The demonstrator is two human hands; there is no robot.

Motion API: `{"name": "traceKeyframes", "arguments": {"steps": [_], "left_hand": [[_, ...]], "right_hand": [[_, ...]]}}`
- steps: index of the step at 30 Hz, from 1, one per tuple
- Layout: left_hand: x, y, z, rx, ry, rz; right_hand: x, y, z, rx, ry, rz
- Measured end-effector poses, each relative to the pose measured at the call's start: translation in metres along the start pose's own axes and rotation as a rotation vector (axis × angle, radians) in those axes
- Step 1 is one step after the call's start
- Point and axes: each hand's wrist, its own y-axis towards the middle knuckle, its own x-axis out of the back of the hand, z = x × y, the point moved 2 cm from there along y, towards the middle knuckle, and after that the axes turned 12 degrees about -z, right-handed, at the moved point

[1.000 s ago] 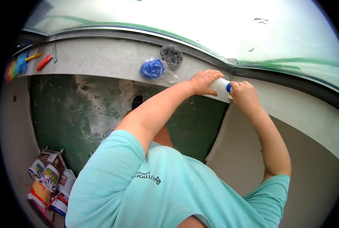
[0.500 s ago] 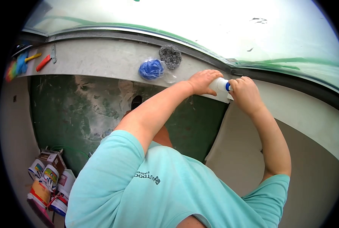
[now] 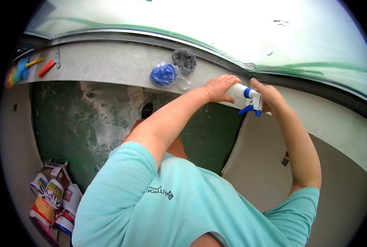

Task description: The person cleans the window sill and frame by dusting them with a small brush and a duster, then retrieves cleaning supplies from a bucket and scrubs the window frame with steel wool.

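Note:
My left hand [image 3: 221,89] is wrapped round the body of a white bottle [image 3: 237,90], which lies tilted on its side over the ledge. At the bottle's right end is a spray head [image 3: 256,100] with a blue collar and blue parts hanging downward. Beside and behind that head, my right hand [image 3: 269,95] has its fingers apart, one stretched toward the window frame and others partly hidden by the head. Left of my left hand, a blue ball in clear plastic [image 3: 164,74] and a grey scouring ball [image 3: 184,61] rest on the ledge.
A red-handled scraper [image 3: 47,68] and a colourful duster [image 3: 22,70] lie at the ledge's left end. The window's dark frame [image 3: 315,85] runs behind the ledge. Tubs and a box [image 3: 55,175] stand on the floor at lower left, before a green, stained floor [image 3: 64,119].
My right hand has loosened from around the collar and moved slightly right, its fingers spreading. The spray head, hidden before, now shows with its blue parts pointing down. My left hand has stayed on the bottle.

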Motion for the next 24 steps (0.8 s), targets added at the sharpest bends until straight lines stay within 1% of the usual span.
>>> {"name": "traceKeyframes", "arguments": {"steps": [1, 2, 4, 5, 7, 8, 10, 11, 15, 17, 18, 20, 21, 22, 24], "left_hand": [[0.001, 0.0, 0.0, 0.0, 0.0, 0.0], [0.001, 0.0, 0.0, 0.006, 0.0, 0.006], [0.001, 0.0, -0.001, 0.013, -0.002, 0.011], [0.002, 0.0, -0.002, 0.016, 0.0, 0.015], [0.002, 0.0, -0.001, 0.017, 0.002, 0.021], [0.002, 0.0, -0.001, 0.009, 0.001, 0.013], [0.001, 0.0, -0.001, -0.003, 0.002, 0.009], [0.001, 0.0, -0.002, -0.015, -0.002, 0.001], [-0.002, 0.0, 0.004, -0.074, -0.013, -0.045], [0.0, -0.002, -0.001, -0.041, 0.022, -0.011], [0.003, -0.002, -0.004, -0.009, 0.059, 0.02], [0.0, -0.002, -0.001, -0.01, 0.038, -0.006], [0.001, -0.002, -0.002, -0.01, 0.018, -0.028], [0.002, -0.002, -0.003, -0.011, 0.018, -0.03], [0.004, -0.001, -0.004, 0.021, 0.029, 0.011]], "right_hand": [[0.009, -0.006, 0.0, -0.019, 0.079, -0.015], [0.012, -0.006, -0.009, -0.019, 0.079, -0.015], [0.02, -0.017, -0.009, 0.838, -0.062, -0.464], [0.023, -0.023, -0.012, 0.837, -0.063, -0.463], [0.015, -0.062, 0.004, 1.622, -0.966, -0.61], [0.011, -0.058, 0.001, 1.616, -0.964, -0.611], [-0.004, -0.04, -0.008, 1.659, -0.886, -0.421], [-0.006, -0.038, -0.005, 1.662, -0.817, -0.433], [-0.011, -0.019, -0.012, 1.607, -0.732, -0.479], [-0.013, -0.015, -0.018, 1.194, -0.587, -0.527], [-0.018, -0.013, -0.018, 1.195, -0.591, -0.529], [-0.024, 0.0, -0.021, 0.634, -0.322, -0.484], [-0.023, -0.003, -0.018, 0.491, -0.146, -0.386], [-0.021, -0.007, -0.016, 0.493, -0.147, -0.387], [-0.022, -0.014, -0.022, 0.18, 0.234, -0.173]]}}
